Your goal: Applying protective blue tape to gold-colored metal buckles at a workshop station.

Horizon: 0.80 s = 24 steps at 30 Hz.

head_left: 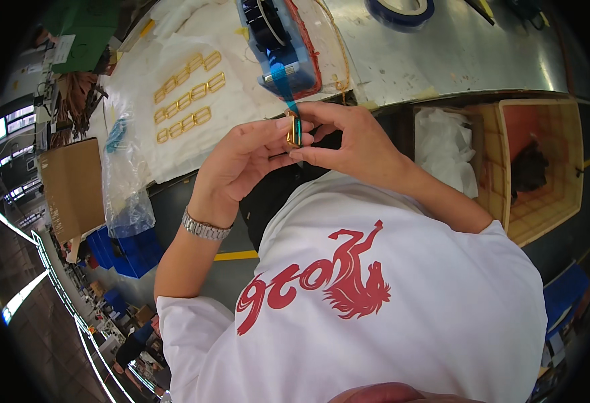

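In the head view, the left hand point(249, 149) and right hand point(359, 138) pinch a gold piece point(291, 134) just near of the tape dispenser point(293, 70). Blue tape point(282, 83) runs between them, apparently uncut. Gold buckles point(189, 96) lie left; whether finished, I cannot tell.

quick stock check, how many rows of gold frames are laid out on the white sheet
3: far row, middle row and near row, all left of the blue tape dispenser. No row looks hidden.

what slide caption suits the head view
Left hand and right hand hold a shiny gold metal piece, with translucent blue tape running from a blue tape dispenser.
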Tool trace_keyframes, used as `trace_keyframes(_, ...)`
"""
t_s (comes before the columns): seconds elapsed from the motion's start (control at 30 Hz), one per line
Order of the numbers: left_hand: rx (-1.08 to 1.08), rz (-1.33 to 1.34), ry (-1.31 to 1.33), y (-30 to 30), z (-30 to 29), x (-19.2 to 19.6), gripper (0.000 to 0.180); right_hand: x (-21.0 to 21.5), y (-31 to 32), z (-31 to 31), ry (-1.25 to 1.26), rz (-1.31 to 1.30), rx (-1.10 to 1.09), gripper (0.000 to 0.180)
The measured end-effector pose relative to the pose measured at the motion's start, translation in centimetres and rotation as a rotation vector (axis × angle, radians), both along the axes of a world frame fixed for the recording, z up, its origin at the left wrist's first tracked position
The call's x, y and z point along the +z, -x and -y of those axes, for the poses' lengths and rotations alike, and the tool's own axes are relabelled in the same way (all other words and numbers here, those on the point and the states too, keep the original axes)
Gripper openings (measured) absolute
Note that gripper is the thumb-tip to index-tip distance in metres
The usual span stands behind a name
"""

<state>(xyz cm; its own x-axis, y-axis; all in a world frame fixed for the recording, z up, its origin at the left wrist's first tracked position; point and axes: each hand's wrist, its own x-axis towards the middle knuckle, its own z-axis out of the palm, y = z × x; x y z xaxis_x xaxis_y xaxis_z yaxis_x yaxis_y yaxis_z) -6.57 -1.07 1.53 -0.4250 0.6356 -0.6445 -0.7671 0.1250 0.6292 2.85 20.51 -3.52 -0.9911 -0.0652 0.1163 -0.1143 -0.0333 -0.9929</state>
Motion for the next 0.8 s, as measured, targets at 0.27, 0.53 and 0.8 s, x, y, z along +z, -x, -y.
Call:
trace_keyframes(0.27,-0.021,0.136,0.054,1.7,-0.8,1.0,0.038,-0.2,0.5,0.5,0.119,0.026,-0.023,0.055)
trace_keyframes(0.53,-0.013,0.271,0.054,3.1,-1.1,0.3,0.029,0.0,0.8,1.2,0.107,0.053,-0.103,0.056)
trace_keyframes(0.8,0.005,-0.086,0.153,0.5,-1.5,0.5,0.031,0.4,0.9,1.1,0.202,0.148,-0.117,0.049)
